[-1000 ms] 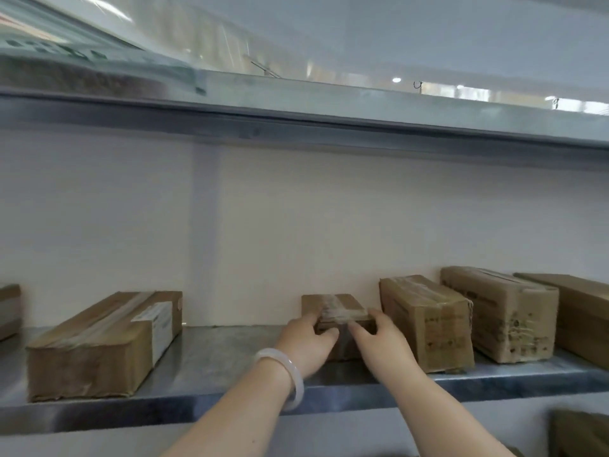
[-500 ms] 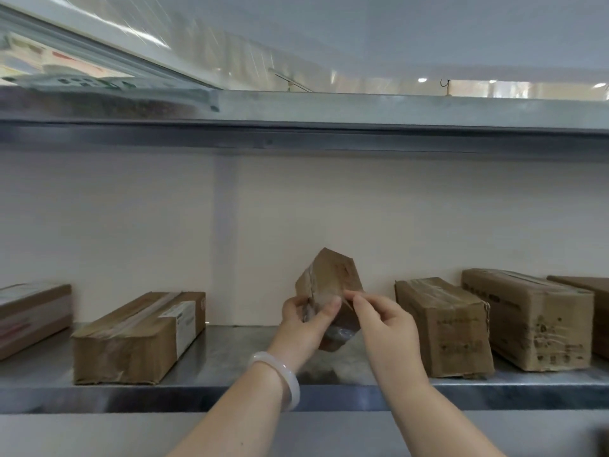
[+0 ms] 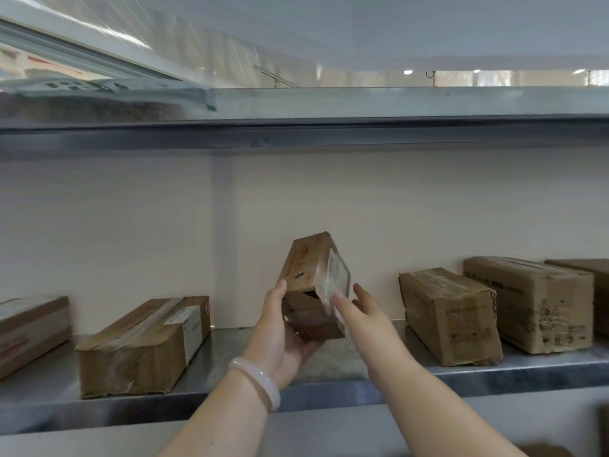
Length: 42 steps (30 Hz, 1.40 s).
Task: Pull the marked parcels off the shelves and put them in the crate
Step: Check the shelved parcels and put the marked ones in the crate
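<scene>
The left hand [image 3: 280, 338] grips one small cardboard parcel [image 3: 306, 268] from below, thumb up its left side and fingers curled under its lower end. The parcel is clear of the shelf, tilted with its top leaning to the right, in the middle of the frame. One face is covered with shiny clear tape. A single pale bracelet [image 3: 260, 384] sits on the left wrist.

The right hand [image 3: 365, 311] is just right of the parcel, released, its fingers straight and spread, grasping nothing. Its fingertips reach the taped face; I cannot tell whether they touch it.

Below both hands runs one metal shelf [image 3: 329, 395], with five more cardboard boxes lying on it. Two are at the left of the frame: a long box with a white label [image 3: 138, 351] and, beyond it, a box cut by the left edge [image 3: 29, 331]. Three are at the right: a taped box [image 3: 454, 318] nearest the hands, a printed box [image 3: 534, 305] just beside it, and a box cut by the right edge [image 3: 590, 285].

A plain cream wall [image 3: 395, 209] backs the shelf. A second metal shelf [image 3: 362, 103] crosses the upper part of the frame.
</scene>
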Available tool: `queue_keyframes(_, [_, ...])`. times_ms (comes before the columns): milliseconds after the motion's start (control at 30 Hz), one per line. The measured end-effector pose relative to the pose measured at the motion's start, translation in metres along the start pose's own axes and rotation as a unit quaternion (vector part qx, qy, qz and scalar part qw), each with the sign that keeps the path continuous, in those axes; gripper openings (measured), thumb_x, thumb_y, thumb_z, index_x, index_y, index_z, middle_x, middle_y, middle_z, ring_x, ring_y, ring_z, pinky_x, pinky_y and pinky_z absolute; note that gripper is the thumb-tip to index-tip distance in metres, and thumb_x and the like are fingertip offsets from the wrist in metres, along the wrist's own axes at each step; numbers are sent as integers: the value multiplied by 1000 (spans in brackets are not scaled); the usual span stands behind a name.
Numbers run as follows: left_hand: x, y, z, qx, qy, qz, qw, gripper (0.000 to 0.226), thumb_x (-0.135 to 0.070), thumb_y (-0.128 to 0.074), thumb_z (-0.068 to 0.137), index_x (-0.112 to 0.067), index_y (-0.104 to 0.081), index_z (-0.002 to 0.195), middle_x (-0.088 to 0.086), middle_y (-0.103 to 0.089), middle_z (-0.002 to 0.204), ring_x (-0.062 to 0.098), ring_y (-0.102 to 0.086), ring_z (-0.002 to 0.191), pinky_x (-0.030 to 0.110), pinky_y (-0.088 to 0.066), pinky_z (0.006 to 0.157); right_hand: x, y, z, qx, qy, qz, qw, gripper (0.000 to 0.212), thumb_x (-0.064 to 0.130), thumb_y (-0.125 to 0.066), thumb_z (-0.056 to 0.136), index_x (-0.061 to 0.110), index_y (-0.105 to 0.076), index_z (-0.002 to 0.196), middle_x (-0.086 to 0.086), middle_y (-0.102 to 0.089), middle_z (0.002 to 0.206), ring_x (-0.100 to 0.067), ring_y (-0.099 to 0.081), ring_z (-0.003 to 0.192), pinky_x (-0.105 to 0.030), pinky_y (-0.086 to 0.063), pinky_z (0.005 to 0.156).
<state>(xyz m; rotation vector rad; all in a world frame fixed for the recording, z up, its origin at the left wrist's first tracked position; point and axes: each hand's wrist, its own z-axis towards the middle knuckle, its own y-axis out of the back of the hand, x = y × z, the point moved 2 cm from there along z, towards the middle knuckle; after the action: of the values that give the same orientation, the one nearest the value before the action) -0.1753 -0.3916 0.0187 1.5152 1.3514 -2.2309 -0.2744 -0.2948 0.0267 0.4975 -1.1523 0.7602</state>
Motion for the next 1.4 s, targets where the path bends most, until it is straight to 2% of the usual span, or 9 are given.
queue_keyframes(100, [-1,7,0,-34,-5,115,993,46,-55,-52,91,-21,-68,116,8,-74,107,25,-69,100,40,-53,85,-6,-7,3,18,0,48,999,36,33,-61,94,40,-48,127,15,-66,113,-5,-65,102,-26,-53,88])
queue_keyframes(233, [-21,23,2,-54,-152,253,954,28,-32,-52,100,-43,-57,125,-7,-68,118,9,-65,107,29,-53,86,-12,-11,11,-25,2,48,999,62,31,-72,86,32,-43,141,3,-60,127,-18,-63,110,-40,-55,91])
queue_keyframes(367, [-33,33,3,-15,-182,379,907,34,-26,-50,101,-52,-69,91,-25,-72,98,-3,-66,99,27,-51,93,-11,-19,18,-59,31,-64,996,58,31,-74,84,32,-46,135,13,-57,111,-8,-57,103,-18,-46,77])
queue_keyframes(500, [-34,44,10,-33,-159,456,875,23,-47,-56,93,-31,-70,103,-12,-73,101,0,-67,88,14,-51,74,-21,-22,26,-76,20,-123,989,48,39,-72,83,33,-49,124,23,-54,96,4,-56,85,-7,-44,59])
queue_keyframes(600, [-31,50,14,-63,-123,537,832,25,-49,-58,90,-39,-53,113,-21,-62,93,-3,-59,81,11,-42,59,-33,-24,30,-48,-22,-159,986,39,38,-68,85,34,-53,121,9,-61,110,-1,-57,86,-6,-39,55])
queue_keyframes(900, [-34,39,34,-67,-155,694,700,43,-45,-49,93,-36,-54,134,2,-52,139,25,-46,129,35,-36,109,-20,-8,36,-40,39,-240,969,49,48,-56,92,34,-47,137,5,-53,135,-9,-53,115,-22,-40,90])
queue_keyframes(1000, [-30,-1,33,-27,-247,654,714,48,-48,-50,92,-35,-51,138,-4,-47,143,19,-40,135,39,-32,113,19,14,31,-91,168,-257,947,42,45,-54,92,44,-46,134,20,-51,127,10,-48,105,-14,-39,81])
queue_keyframes(1133, [-2,-62,36,67,-286,611,735,47,-45,-52,94,-31,-51,139,-3,-48,145,16,-38,136,35,-29,115,66,70,24,-194,272,-306,891,40,42,-51,92,47,-44,132,27,-48,125,3,-44,117,-26,-43,93])
queue_keyframes(1400, [77,-127,55,143,-195,560,793,52,-44,-55,95,-29,-45,144,8,-48,141,24,-50,125,31,-38,107,35,178,25,-235,93,-326,911,56,49,-54,93,35,-37,145,4,-42,147,-14,-40,131,-35,-35,101])
